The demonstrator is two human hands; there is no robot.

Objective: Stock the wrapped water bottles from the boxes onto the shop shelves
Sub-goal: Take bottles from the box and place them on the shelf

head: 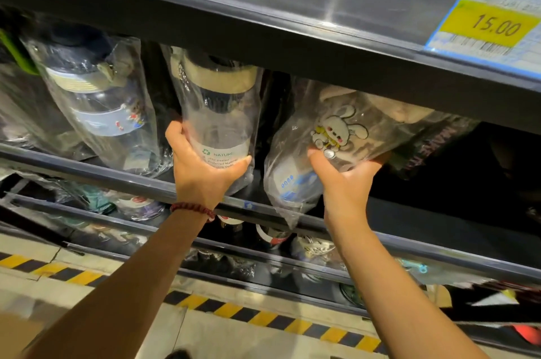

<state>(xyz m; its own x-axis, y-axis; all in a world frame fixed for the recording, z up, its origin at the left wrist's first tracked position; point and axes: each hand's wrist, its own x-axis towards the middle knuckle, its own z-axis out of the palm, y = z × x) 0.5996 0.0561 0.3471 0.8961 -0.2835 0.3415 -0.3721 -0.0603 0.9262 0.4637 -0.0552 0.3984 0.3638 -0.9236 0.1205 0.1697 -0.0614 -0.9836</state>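
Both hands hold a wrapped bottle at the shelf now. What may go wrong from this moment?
1. The rabbit bottle in the right hand leans, and its loose wrap hangs over the shelf edge; it may slide off when released.
2. The left hand holds the Nature bottle only at its base, so the slippery wrap might let it tip.
3. The upper shelf sits close above the caps, so they may catch.

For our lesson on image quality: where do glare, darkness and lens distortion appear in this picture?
Head view: glare streaks the upper shelf edge and the bottle wrap gripped by the left hand; the recess beside the right hand is nearly black; the wide lens tilts the shelf lines.
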